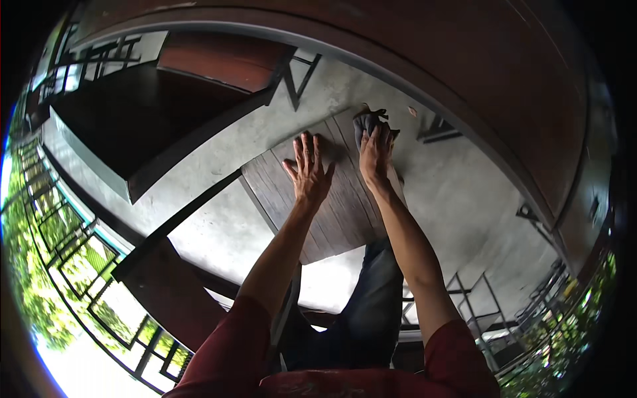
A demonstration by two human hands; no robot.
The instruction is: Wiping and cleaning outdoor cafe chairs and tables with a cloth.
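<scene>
A grey-brown wooden panel (pixel 343 199) with lengthwise plank lines lies before me, possibly a seat or small tabletop. My left hand (pixel 310 176) rests palm down on it, fingers spread, with nothing held. Near the far right edge of the panel, my right hand (pixel 375 154) presses on a bunched dark cloth (pixel 367 123). Part of the cloth is hidden under my fingers, and its loose ends stick out past the panel's edge.
A large brown tabletop (pixel 497 64) curves across the top and right. At upper left stands a black table (pixel 139 114) beside a reddish-brown panel (pixel 214 57). Concrete floor (pixel 448 184) lies below. A dark metal bar (pixel 184 214) runs left from the panel; railings (pixel 94 263) line the left.
</scene>
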